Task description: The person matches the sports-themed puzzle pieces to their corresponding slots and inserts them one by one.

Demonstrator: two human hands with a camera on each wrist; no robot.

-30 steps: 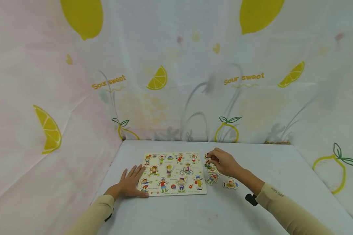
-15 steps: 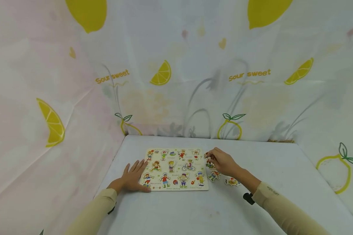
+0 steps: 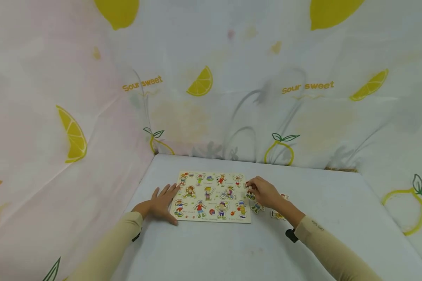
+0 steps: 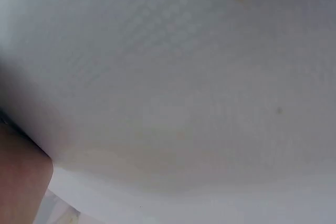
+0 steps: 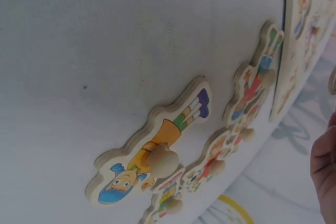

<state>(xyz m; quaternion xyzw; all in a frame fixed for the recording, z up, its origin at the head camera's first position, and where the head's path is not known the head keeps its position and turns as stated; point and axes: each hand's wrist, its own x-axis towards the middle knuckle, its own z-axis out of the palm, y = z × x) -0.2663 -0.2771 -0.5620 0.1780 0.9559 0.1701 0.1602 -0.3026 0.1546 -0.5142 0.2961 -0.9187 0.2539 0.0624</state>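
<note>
My left hand (image 3: 162, 201) rests with fingers spread at the left edge of a pale wooden puzzle board (image 3: 216, 212), printed with children doing sports. Beyond the board's right edge, my right hand (image 3: 266, 193) pinches a small figure-shaped puzzle piece (image 3: 249, 194); the fingers partly cover it. In the right wrist view only part of that hand (image 5: 324, 174) shows at the right border. A knobbed piece with a blue-haired figure in orange (image 5: 137, 162) lies on the table, and a red-and-blue figure piece (image 5: 252, 80) lies near the board. The left wrist view shows mostly white cloth.
More knobbed pieces (image 5: 209, 165) lie close together to the right of the board, some touching or overlapping. White cloth covers the table (image 3: 211, 249). Lemon-print curtains (image 3: 211, 117) stand at the back and both sides.
The head view has shifted, so the board appears higher and slightly further right. My right hand has come slightly nearer the board's right edge. The left hand stays at the board's left edge.
</note>
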